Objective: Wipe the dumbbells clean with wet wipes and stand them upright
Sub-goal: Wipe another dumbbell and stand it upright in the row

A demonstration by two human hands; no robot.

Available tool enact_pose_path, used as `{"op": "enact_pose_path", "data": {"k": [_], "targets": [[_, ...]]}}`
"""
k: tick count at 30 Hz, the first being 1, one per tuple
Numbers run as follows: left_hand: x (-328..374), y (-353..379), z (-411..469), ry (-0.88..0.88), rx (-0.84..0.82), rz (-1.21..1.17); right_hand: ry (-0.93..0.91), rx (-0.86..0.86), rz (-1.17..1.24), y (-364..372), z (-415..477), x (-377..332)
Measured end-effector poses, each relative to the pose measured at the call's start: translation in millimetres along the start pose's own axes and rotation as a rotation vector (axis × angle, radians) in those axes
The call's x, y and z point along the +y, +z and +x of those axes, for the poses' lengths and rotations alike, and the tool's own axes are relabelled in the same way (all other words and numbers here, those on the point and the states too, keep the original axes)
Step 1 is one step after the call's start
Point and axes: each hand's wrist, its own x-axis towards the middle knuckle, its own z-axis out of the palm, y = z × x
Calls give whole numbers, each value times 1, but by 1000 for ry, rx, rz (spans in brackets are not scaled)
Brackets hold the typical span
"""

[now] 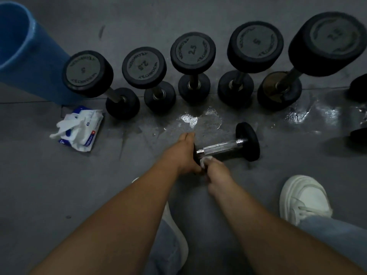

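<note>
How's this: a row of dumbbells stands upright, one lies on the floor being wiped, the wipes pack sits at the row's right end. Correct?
No: the head view shows the wipes pack at the left end of the dumbbell row. Rest holds.

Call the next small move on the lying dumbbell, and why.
Probably slide the wipe along the handle toward the far head: the right hand holds it at the near end, the left hand steadies the dumbbell, which lies flat.
</note>
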Motion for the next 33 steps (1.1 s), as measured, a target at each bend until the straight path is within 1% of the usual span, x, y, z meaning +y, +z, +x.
{"op": "enact_pose_path", "data": {"k": [1, 3, 7, 9, 11, 14, 17, 22, 24, 27, 31, 33], "targets": [[1, -1, -2, 3, 14, 5, 45, -13, 94, 7, -1, -6], [1, 0, -3, 2, 21, 11, 87, -33, 194, 12, -9, -7], [4, 2, -3, -4, 22, -38, 120, -52, 235, 9, -15, -3], [7, 3, -3, -16, 12, -51, 166, -30, 255, 14, -9, -11], [7, 4, -4, -31, 15, -71, 226, -47, 288, 16, -8, -11], [7, 6, -4, -38, 18, -82, 232, -64, 276, 16, -12, 5], [7, 7, -4, -36, 20, -80, 269, -60, 321, 16, -6, -3], [6, 6, -3, -38, 15, -92, 233, -45, 270, 17, -10, 2], [6, 5, -3, -38, 12, -96, 239, -38, 309, 17, -11, -1], [7, 6, -4, -39, 13, -97, 202, 0, 325, 19, -5, -12], [5, 6, -3, -35, 13, -109, 133, 88, 302, 20, -5, 1], [6, 7, -4, -38, 10, -114, 166, 50, 284, 13, 1, -4]]}}
